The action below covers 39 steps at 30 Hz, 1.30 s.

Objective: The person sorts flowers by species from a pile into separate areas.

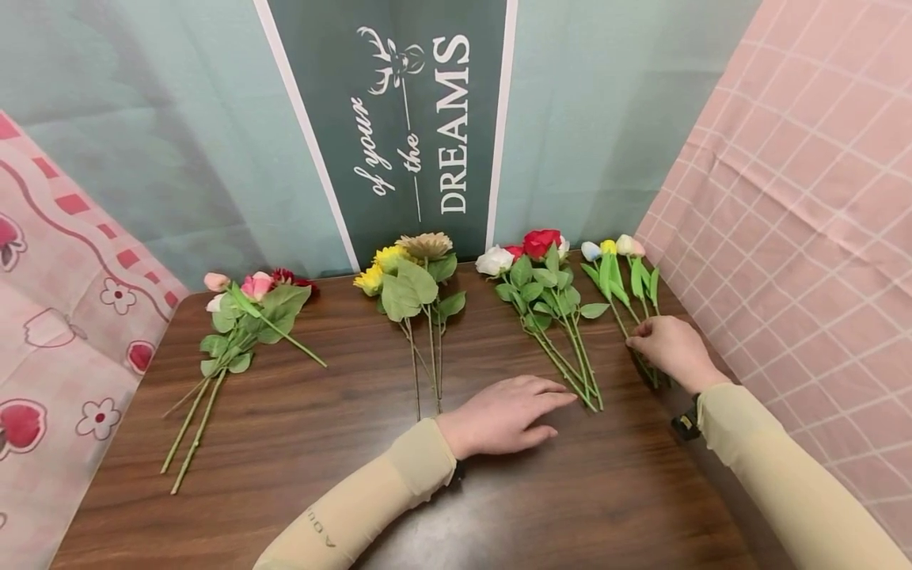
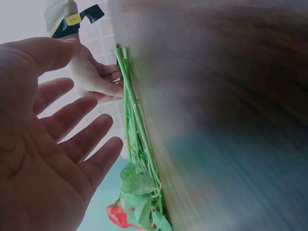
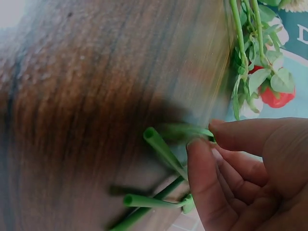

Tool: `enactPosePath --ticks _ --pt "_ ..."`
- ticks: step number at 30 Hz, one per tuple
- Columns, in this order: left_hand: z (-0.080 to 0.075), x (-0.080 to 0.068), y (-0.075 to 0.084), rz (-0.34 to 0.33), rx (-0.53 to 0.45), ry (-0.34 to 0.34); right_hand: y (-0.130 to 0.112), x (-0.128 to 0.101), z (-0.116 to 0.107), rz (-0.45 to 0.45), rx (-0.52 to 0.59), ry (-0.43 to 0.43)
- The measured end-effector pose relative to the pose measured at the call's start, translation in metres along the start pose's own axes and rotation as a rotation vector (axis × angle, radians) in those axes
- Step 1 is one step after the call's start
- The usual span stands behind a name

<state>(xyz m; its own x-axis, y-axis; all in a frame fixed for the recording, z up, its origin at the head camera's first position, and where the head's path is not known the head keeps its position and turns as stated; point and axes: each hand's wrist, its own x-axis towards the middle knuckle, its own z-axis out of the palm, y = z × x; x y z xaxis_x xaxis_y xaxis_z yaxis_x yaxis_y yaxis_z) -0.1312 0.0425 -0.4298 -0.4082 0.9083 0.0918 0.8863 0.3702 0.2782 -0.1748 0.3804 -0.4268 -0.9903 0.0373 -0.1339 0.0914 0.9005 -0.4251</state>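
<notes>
Tulip stems (image 3: 163, 154) pinched by right hand (image 3: 250, 178); head view hides grip.

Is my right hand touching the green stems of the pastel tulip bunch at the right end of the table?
Touching. In the right wrist view, the right hand has its fingertips curled onto the green stems of the pastel tulip bunch, with no gap showing.

Dark wooden table (image 1: 299, 443), teal banner (image 1: 399, 127) behind
</notes>
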Motion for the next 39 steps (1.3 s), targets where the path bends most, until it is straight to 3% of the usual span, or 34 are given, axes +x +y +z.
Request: enactPosePath --ticks 7,12,15,20,25,28,30,33,36,39 --pt "-0.010 -0.022 -0.015 -0.048 -0.046 0.065 -0.014 -0.005 -0.007 -0.077 -0.039 0.161" --pt "-0.023 -0.056 -0.044 -0.187 -0.080 0.167 -0.040 -0.011 -0.005 -0.164 -0.021 0.203" --pt "-0.034 -0.084 -0.067 -0.331 -0.079 0.249 -0.063 -0.013 0.006 -0.265 -0.011 0.231" --pt "-0.059 -0.143 -0.116 -0.649 -0.039 0.347 -0.117 -0.018 0.032 -0.454 0.009 0.234" --pt "-0.083 -0.213 -0.172 -0.920 0.006 0.396 -0.186 -0.020 0.057 -0.675 0.022 0.167" --pt "-0.097 -0.245 -0.196 -1.059 -0.013 0.382 -0.228 -0.018 0.075 -0.776 -0.032 0.092" --pt "-0.106 -0.260 -0.206 -1.138 -0.070 0.350 -0.256 -0.015 0.089 -0.821 -0.085 0.031" --pt "-0.115 -0.273 -0.217 -1.208 -0.273 0.314 -0.296 -0.010 0.109 -0.874 -0.186 -0.046" --pt "-0.120 -0.280 -0.225 -1.249 -0.532 0.321 -0.332 -0.005 0.127 -0.905 -0.275 -0.083" --pt "-0.121 -0.281 -0.228 -1.292 -0.726 0.361 -0.359 -0.001 0.142 -0.920 -0.326 -0.087"
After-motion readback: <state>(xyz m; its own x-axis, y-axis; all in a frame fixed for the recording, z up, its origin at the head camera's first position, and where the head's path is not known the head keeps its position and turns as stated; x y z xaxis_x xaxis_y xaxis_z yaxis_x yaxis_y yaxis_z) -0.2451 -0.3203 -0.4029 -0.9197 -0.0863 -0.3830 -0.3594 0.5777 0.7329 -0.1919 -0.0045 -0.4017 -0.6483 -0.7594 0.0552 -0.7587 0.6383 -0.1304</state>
